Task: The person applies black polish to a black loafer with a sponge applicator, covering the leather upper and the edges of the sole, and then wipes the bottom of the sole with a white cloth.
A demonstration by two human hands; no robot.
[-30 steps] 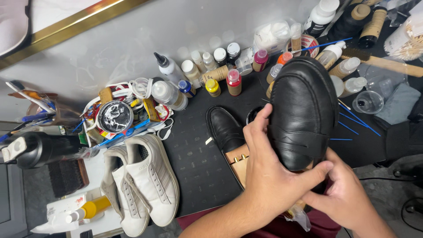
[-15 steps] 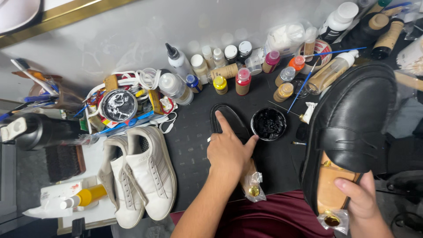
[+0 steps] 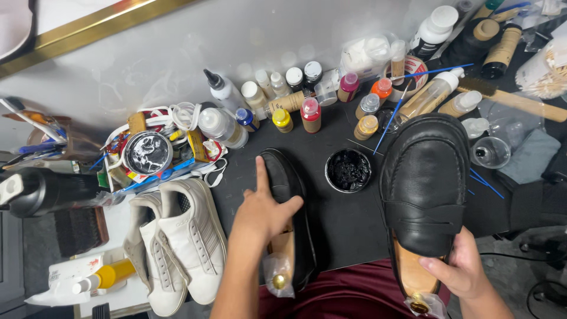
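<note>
Right hand (image 3: 466, 272) clamps the heel end of a black loafer (image 3: 426, 186), thumb across the leather, shoe tilted up over the mat's near right edge; left hand (image 3: 263, 210) lies spread on the second loafer (image 3: 289, 207), flat on the mat (image 3: 348, 218), index finger pointing away. Bare mat only between the shoes, with an open polish tin (image 3: 348, 170) at its far end; white sneakers (image 3: 177, 242) crowd the left. Bottles (image 3: 310, 112) pack the far edge, and both forearms are cut off at the frame bottom.

Black loafers (image 3: 424, 189): two. White sneakers (image 3: 177, 242): two. Polish tin (image 3: 348, 170): one.
</note>
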